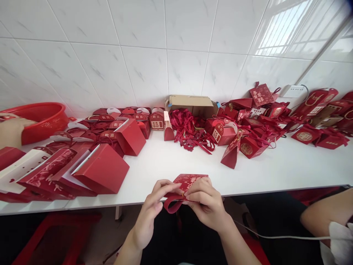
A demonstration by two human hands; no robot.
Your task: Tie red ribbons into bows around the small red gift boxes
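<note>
Both hands meet at the front edge of the white table [171,162]. My left hand [151,213] and my right hand [205,202] pinch a flat red gift box blank [190,181] with pale printed patterns and a red ribbon [173,204] that loops below it. The fingers of both hands are closed on the ribbon and the lower edge of the box. The box lies partly on the table edge.
Folded red boxes [102,169] lie stacked at the left, with a red basin [44,119] behind. A cardboard box [190,105] and loose red ribbons [190,129] sit at the back. Finished red boxes [248,143] crowd the right. Another person's arm [325,217] shows at lower right, another hand [11,130] at far left.
</note>
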